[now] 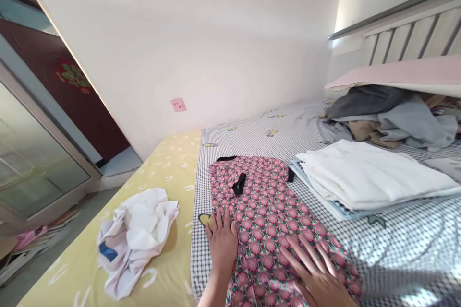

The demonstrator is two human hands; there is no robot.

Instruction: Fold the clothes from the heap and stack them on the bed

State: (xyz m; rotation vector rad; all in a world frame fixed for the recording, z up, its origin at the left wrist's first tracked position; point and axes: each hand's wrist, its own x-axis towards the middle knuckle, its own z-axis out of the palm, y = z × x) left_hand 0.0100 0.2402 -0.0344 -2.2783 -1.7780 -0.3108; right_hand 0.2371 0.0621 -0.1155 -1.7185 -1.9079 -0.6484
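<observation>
A pink floral garment (262, 206) with black trim lies spread on the bed, its lower end running out of view at the bottom. A black strap loop (239, 184) shows on its upper part. My left hand (222, 237) rests flat at the garment's left edge, fingers stretched and partly over the checked sheet. Fingers spread, my right hand (315, 271) lies on the lower right part of the cloth. Neither hand grips anything.
A crumpled white garment (144, 225) lies on the yellow sheet (173, 163) at left. On the checked sheet (248, 136) at right sits a stack of folded white cloth (374, 172). Behind it, grey and brown clothes (396, 115) are heaped under a pink board (399, 73). A wall (230, 48) bounds the far side.
</observation>
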